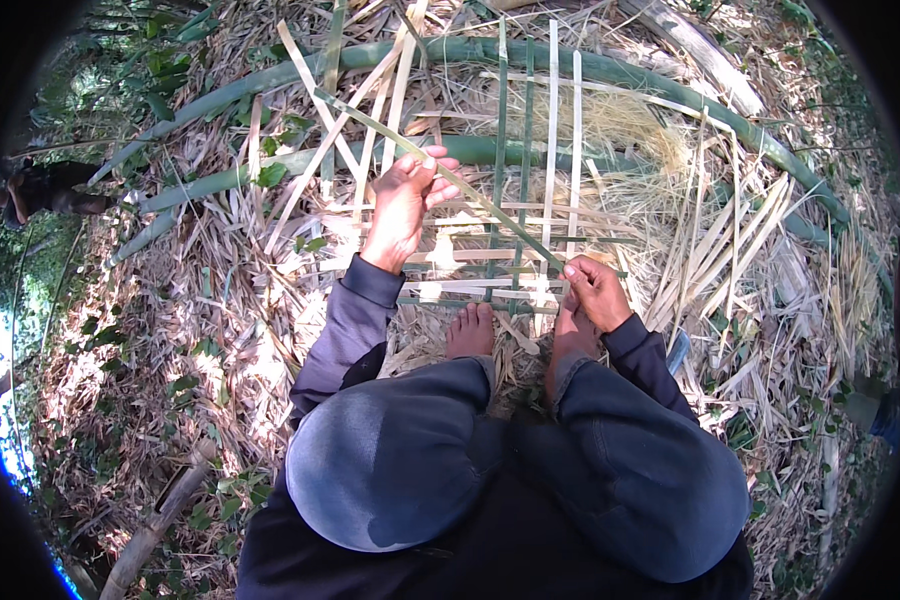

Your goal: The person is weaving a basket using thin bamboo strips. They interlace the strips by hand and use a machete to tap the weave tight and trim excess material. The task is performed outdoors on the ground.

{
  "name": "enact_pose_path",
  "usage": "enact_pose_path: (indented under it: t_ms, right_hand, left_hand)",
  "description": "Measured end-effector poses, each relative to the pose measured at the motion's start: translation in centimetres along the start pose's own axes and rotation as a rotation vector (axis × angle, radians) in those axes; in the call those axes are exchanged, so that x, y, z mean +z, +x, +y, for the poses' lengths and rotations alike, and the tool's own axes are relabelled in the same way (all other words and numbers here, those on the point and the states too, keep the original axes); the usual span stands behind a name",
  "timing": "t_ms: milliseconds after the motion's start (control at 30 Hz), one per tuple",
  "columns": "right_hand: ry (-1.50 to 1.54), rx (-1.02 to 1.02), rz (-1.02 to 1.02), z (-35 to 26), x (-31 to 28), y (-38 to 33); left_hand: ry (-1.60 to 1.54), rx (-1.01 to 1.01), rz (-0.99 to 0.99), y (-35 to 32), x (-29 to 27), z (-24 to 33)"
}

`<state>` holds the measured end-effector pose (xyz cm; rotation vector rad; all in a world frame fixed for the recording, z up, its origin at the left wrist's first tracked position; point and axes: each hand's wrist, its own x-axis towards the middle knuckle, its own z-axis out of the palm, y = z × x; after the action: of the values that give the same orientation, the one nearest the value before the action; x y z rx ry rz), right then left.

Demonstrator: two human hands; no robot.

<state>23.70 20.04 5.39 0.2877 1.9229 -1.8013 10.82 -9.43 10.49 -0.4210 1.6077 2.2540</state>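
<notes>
A long, thin green bamboo strip slants across in front of me, from upper left down to the right. My left hand has its thumb against the strip's middle part, with the other fingers partly spread behind it. Near the strip's lower end, my right hand pinches it between thumb and fingers. Below the strip lies an open lattice of crossed bamboo strips, some green and some pale, its long strips pointing away from me. My bare feet are at the lattice's near edge, the right one partly behind my right hand.
Long green bamboo poles lie crosswise under and beyond the lattice. Loose pale strips fan out at right, and more strips lie at far left. Fine shavings are heaped behind. Dry leaves cover the ground; a cut pole lies lower left.
</notes>
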Motion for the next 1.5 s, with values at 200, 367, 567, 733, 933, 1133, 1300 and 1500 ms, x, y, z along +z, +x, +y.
enact_pose_path:
  t_ms: [200, 367, 567, 733, 933, 1133, 1300, 1500]
  right_hand:
    - [0.175, -0.106, -0.054, -1.6, -2.6, -0.2]
    - [0.395, -0.391, 0.117, -7.8, -4.7, 0.6]
    - [0.722, -0.097, 0.127, -3.5, -2.0, 1.2]
    - [0.623, 0.176, 0.074, -0.4, -0.9, -0.2]
    - [-0.380, -0.214, 0.320, -3.4, -2.8, -1.9]
    - [-0.984, -0.581, 0.228, -4.3, -7.4, 0.7]
    - [-0.746, -0.319, 0.102, -4.7, -8.9, 1.3]
    - [-0.768, -0.208, 0.282, -2.2, -12.2, 1.4]
  left_hand:
    - [-0.077, 0.143, -0.109, -0.4, 2.4, 3.0]
    - [0.304, 0.067, -0.322, -1.8, 6.2, 2.7]
    - [0.908, 0.023, -0.380, -4.5, 8.5, -4.8]
    - [0.704, -0.228, -0.432, -5.2, 5.4, -8.5]
    - [0.789, -0.204, -0.466, -4.5, 1.8, -7.9]
    - [0.725, -0.306, -0.478, -2.2, 0.7, -5.6]
    - [0.650, -0.246, -0.331, 0.1, -1.0, -5.2]
    - [0.516, -0.164, -0.098, 1.9, -3.7, -5.0]
